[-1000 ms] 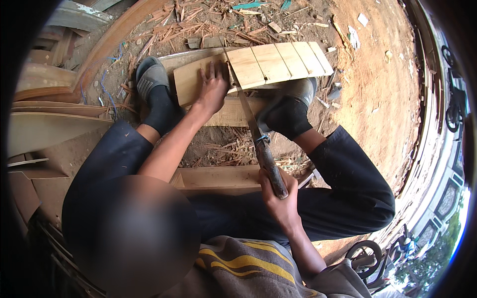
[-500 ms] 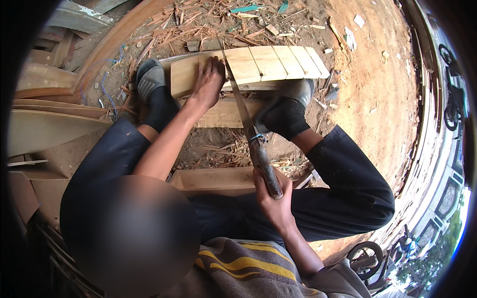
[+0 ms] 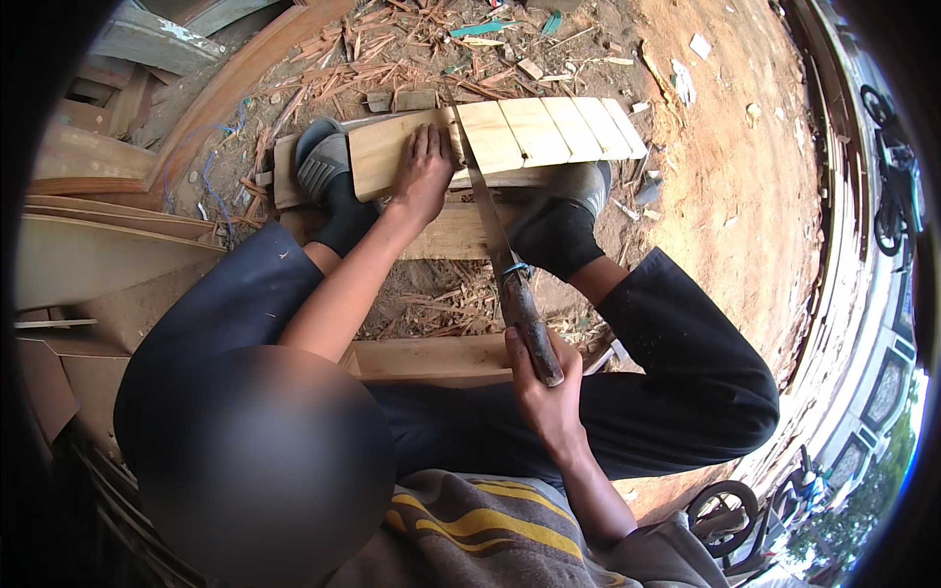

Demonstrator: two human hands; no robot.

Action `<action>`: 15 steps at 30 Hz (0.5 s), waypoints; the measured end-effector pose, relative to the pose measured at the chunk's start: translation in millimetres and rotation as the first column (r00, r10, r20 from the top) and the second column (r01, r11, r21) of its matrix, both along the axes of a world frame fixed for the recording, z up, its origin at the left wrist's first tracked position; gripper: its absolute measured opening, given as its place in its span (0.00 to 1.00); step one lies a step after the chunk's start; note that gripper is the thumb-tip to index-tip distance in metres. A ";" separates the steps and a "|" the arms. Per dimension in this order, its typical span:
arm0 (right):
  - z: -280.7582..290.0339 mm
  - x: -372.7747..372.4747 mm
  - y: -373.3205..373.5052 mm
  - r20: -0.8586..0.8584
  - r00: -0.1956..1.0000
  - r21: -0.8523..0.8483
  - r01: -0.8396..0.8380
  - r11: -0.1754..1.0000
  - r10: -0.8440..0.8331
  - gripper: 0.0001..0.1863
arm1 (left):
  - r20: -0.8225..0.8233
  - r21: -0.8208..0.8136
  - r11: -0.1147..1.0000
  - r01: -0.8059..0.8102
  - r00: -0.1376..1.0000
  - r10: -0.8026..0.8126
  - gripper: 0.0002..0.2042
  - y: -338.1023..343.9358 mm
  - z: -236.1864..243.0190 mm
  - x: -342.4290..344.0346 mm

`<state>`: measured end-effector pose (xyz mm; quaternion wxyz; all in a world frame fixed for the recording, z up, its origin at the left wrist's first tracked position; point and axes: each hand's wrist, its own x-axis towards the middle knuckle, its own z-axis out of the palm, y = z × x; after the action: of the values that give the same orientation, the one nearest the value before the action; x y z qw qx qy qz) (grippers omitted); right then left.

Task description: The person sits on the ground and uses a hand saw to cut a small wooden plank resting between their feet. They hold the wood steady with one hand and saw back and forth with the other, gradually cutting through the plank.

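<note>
A pale wooden board [image 3: 534, 132] lies crosswise ahead of me, with several cuts or lines across its right part. My left hand [image 3: 424, 176] lies on the board's left part, fingers stretched flat toward the far edge, close to the saw blade. My right hand [image 3: 549, 377] is wrapped round the worn handle of a handsaw [image 3: 488, 211], whose blade runs up and crosses the board just right of my left hand. How deep the blade sits in the wood I cannot tell. Under the board are other wood pieces [image 3: 461, 230].
My sandalled feet [image 3: 323, 162] flank the work, partly against the wood. A wooden piece [image 3: 431, 355] lies between my legs. Wood offcuts and splinters [image 3: 372, 69] litter the dirt ground. Boards and frames [image 3: 108, 245] are stacked at left; a wheeled vehicle [image 3: 723, 514] stands at lower right.
The board, my left hand and the saw blade have shifted slightly right in the view. My left foot has moved right, showing more wood beside it. The saw remains in my right hand.
</note>
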<state>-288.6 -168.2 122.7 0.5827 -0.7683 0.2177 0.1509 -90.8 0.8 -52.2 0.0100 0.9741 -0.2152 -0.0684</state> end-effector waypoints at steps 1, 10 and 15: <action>0.9 1.2 -0.1 -0.003 1.000 -0.011 -0.013 1.000 0.013 0.10 | -0.031 0.033 0.999 0.008 0.999 -0.007 0.34 0.1 2.6 1.1; 21.4 15.4 -0.8 -0.106 0.994 -0.067 -0.042 0.997 0.034 0.17 | -0.037 0.080 0.996 0.048 0.998 -0.045 0.35 3.0 0.7 1.4; 25.7 18.0 -3.4 -0.141 0.989 -0.043 -0.045 0.998 0.038 0.18 | -0.126 0.080 0.996 -0.044 0.991 0.054 0.35 -11.7 11.5 -0.7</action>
<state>-270.6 -171.6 148.4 0.5450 -0.7733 0.2454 0.2115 -91.6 -10.9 -40.6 -0.0123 0.9724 -0.1871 -0.1386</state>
